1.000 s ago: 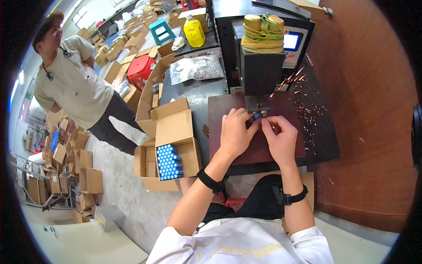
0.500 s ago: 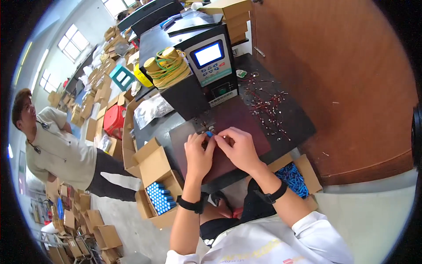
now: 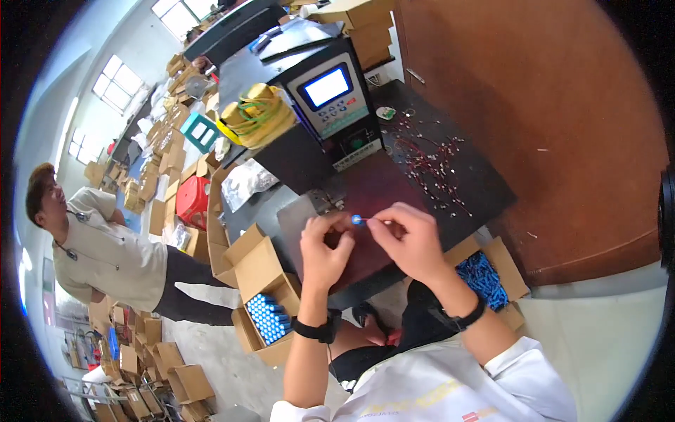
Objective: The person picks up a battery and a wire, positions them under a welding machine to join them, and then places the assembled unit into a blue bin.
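1. Compared with half a second ago, the hands are farther apart, and the blue cell [image 3: 356,219] sits farther right of the black machine's [image 3: 299,165] tips.
2. The cell is between the hands, above the dark red mat [image 3: 383,184].
3. Right hand [image 3: 411,239]: fingertips pinch its red lead [image 3: 365,219].
4. Left hand [image 3: 323,250]: thumb and forefinger spread; contact with the cell, cannot tell.

Brightly lit, with glare from upper-left windows [image 3: 116,84]. Washed out on the screen [image 3: 328,86]. Softly shadowed across the brown panel [image 3: 520,141]. Slightly blurred around the left hand [image 3: 323,250]. Curved and blackened toward the rim.
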`<move>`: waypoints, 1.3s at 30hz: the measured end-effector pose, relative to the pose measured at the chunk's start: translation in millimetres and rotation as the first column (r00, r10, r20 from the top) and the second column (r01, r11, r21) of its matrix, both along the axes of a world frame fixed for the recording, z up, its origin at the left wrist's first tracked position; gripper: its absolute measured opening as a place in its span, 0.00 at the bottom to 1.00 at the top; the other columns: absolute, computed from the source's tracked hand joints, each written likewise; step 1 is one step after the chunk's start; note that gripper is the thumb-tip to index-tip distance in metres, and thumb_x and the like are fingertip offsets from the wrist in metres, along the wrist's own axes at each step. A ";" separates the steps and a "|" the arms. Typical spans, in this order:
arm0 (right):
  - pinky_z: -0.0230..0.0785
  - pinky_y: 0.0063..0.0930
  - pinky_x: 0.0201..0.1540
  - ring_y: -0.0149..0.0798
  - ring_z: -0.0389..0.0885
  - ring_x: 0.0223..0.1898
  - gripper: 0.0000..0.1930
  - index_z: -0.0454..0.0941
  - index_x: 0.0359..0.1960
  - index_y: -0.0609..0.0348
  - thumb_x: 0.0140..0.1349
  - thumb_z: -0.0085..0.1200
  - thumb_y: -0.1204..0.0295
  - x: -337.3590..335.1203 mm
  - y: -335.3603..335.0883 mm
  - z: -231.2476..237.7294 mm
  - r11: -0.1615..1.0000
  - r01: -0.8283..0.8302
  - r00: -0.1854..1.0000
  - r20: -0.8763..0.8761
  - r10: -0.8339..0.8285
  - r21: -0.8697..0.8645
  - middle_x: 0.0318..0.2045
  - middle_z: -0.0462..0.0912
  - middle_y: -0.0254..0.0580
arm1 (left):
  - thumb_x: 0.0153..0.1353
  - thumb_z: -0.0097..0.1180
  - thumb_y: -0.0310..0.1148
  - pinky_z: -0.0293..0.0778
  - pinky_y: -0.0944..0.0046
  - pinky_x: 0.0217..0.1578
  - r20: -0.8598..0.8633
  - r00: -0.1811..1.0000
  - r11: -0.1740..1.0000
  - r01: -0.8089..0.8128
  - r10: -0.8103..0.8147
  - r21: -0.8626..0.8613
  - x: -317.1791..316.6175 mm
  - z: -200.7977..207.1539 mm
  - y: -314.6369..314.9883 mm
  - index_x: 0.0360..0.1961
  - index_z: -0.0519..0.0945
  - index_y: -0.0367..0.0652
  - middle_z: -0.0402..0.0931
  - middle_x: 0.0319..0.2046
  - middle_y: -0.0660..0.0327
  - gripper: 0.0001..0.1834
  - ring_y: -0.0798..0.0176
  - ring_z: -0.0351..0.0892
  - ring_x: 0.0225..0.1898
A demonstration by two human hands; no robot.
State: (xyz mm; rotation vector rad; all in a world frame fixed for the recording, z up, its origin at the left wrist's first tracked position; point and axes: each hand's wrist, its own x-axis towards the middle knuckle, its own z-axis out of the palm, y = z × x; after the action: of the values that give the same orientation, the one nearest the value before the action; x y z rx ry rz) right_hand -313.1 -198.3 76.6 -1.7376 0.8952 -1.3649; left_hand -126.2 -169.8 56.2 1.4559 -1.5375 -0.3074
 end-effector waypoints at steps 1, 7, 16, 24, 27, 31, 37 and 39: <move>0.60 0.20 0.25 0.21 0.70 0.23 0.04 0.82 0.33 0.66 0.63 0.63 0.78 -16.3 5.9 8.1 0.999 0.030 1.000 0.008 -0.029 -0.024 0.25 0.77 0.34 | 0.50 0.59 0.25 0.73 0.58 0.40 -0.059 0.998 1.000 0.017 -0.018 -0.001 6.0 -3.2 2.1 0.38 0.86 0.39 0.81 0.27 0.56 0.13 0.54 0.79 0.33; 0.64 0.19 0.31 0.22 0.73 0.29 0.04 0.82 0.33 0.65 0.62 0.64 0.77 -159.3 40.7 -12.5 0.949 0.106 0.959 -0.283 -0.018 0.297 0.28 0.79 0.31 | 0.50 0.55 0.22 0.73 0.61 0.37 -0.091 0.996 1.000 0.007 -0.005 0.022 4.9 -1.1 2.4 0.32 0.86 0.38 0.80 0.26 0.55 0.09 0.57 0.78 0.31; 0.72 0.26 0.35 0.29 0.79 0.30 0.06 0.82 0.35 0.65 0.62 0.64 0.74 -213.5 18.1 -72.4 0.884 0.306 0.908 -0.388 -0.159 0.354 0.29 0.83 0.40 | 0.55 0.54 0.23 0.72 0.65 0.44 -0.068 0.998 0.990 0.020 -0.010 0.138 -0.5 1.3 3.0 0.35 0.84 0.31 0.81 0.33 0.55 0.10 0.61 0.78 0.37; 0.77 0.42 0.44 0.52 0.88 0.41 0.14 0.86 0.35 0.63 0.58 0.64 0.62 -164.5 -123.2 -103.4 0.805 0.526 0.727 -0.636 -0.257 0.276 0.33 0.87 0.55 | 0.56 0.54 0.22 0.71 0.67 0.42 -0.107 0.994 0.986 -0.016 0.034 0.166 -1.2 2.1 3.4 0.33 0.84 0.31 0.80 0.31 0.56 0.08 0.64 0.78 0.36; 0.77 0.43 0.45 0.52 0.88 0.42 0.16 0.86 0.35 0.63 0.56 0.65 0.60 -139.6 -138.5 -104.9 0.746 0.600 0.632 -0.742 -0.223 0.287 0.34 0.87 0.55 | 0.56 0.54 0.22 0.70 0.67 0.42 -0.098 0.995 0.989 -0.016 0.031 0.150 -1.0 2.1 4.0 0.33 0.84 0.31 0.79 0.31 0.57 0.08 0.65 0.77 0.35; 0.77 0.44 0.48 0.57 0.86 0.46 0.14 0.84 0.35 0.63 0.58 0.63 0.62 -135.7 -150.0 -117.5 0.723 0.634 0.572 -0.795 -0.202 0.273 0.37 0.87 0.58 | 0.56 0.54 0.22 0.70 0.67 0.41 -0.089 0.995 0.988 -0.028 0.041 0.151 -1.8 2.7 2.5 0.33 0.84 0.31 0.78 0.30 0.57 0.08 0.65 0.76 0.34; 0.76 0.48 0.48 0.61 0.84 0.45 0.11 0.82 0.33 0.65 0.61 0.58 0.67 -152.5 -153.1 -122.7 0.783 0.600 0.572 -0.773 -0.274 0.166 0.38 0.86 0.60 | 0.53 0.56 0.22 0.72 0.65 0.35 -0.069 0.996 0.993 -0.042 0.050 0.108 1.4 -1.1 0.3 0.31 0.86 0.36 0.79 0.28 0.56 0.07 0.61 0.78 0.30; 0.77 0.47 0.49 0.60 0.86 0.44 0.10 0.84 0.36 0.66 0.62 0.60 0.70 -168.0 -144.5 -115.0 0.833 0.486 0.729 -0.649 -0.219 0.265 0.37 0.86 0.61 | 0.53 0.57 0.22 0.72 0.64 0.35 -0.085 0.995 0.993 -0.047 0.056 0.106 0.9 -2.6 0.0 0.31 0.85 0.36 0.79 0.27 0.56 0.07 0.61 0.79 0.30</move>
State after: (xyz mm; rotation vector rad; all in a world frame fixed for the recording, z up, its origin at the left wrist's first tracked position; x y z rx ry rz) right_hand -481.1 -342.8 -38.5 -1.7056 1.8271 -0.7214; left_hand -125.3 -169.8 53.6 1.5402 -1.4298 -0.4207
